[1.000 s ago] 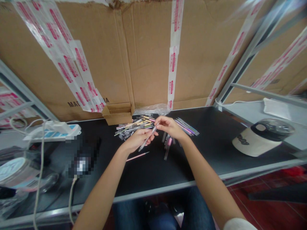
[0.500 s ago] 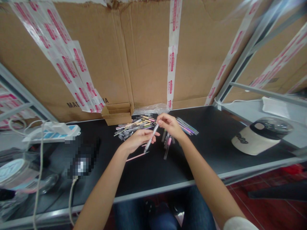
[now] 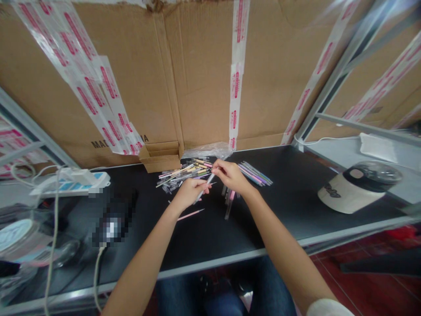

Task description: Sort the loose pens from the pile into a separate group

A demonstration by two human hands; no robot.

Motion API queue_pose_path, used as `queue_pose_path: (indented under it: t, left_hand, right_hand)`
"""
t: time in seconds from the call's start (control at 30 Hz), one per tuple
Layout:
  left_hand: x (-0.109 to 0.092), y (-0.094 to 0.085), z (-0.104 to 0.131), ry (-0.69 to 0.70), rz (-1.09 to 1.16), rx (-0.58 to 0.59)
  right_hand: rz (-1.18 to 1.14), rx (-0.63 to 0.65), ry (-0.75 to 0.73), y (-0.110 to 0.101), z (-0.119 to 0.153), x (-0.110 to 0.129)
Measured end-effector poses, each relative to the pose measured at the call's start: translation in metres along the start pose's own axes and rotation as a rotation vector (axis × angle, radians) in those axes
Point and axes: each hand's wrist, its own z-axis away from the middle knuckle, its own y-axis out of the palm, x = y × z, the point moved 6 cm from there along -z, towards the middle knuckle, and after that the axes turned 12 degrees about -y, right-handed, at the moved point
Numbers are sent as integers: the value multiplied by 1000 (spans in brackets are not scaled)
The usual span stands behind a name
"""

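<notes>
A pale, clear pen (image 3: 210, 178) slants between my two hands. My left hand (image 3: 190, 193) is closed around its lower part, and my right hand (image 3: 228, 174) pinches its upper end. Behind my left hand lies a loose heap of pens and pen parts (image 3: 184, 173). Clear pieces with a pink part (image 3: 229, 204) rest on the black table below my right hand. A row of assembled-looking pens (image 3: 255, 174) lies to the right of that hand. One thin pink refill (image 3: 190, 214) lies alone near my left wrist.
An open cardboard box (image 3: 161, 161) and crumpled plastic (image 3: 208, 150) stand at the back of the black table (image 3: 210, 245). To the left are a power strip (image 3: 74, 182), cables and a plastic jar (image 3: 19, 237). A cream-coloured appliance (image 3: 342, 191) sits at the right.
My left hand has closed further round the pen and the pen's lower end is now mostly hidden. My right hand has shifted slightly left and down.
</notes>
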Motion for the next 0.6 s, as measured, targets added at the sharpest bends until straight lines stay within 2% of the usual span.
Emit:
queue_pose_path:
  t: [0.17,0.4,0.5,0.6]
  left_hand:
    - [-9,-6,6,109,-209,-180]
    - [-16,-9,8,249,-351,-280]
    - [-16,-8,6,262,-282,-216]
    - [-13,-4,2,244,-160,-53]
  right_hand:
    - [58,-44,20,1,0,1]
    - [89,-110,86,1,1,0]
    - [33,-124,130,-3,1,-4]
    - [-54,-101,132,-6,2,-6]
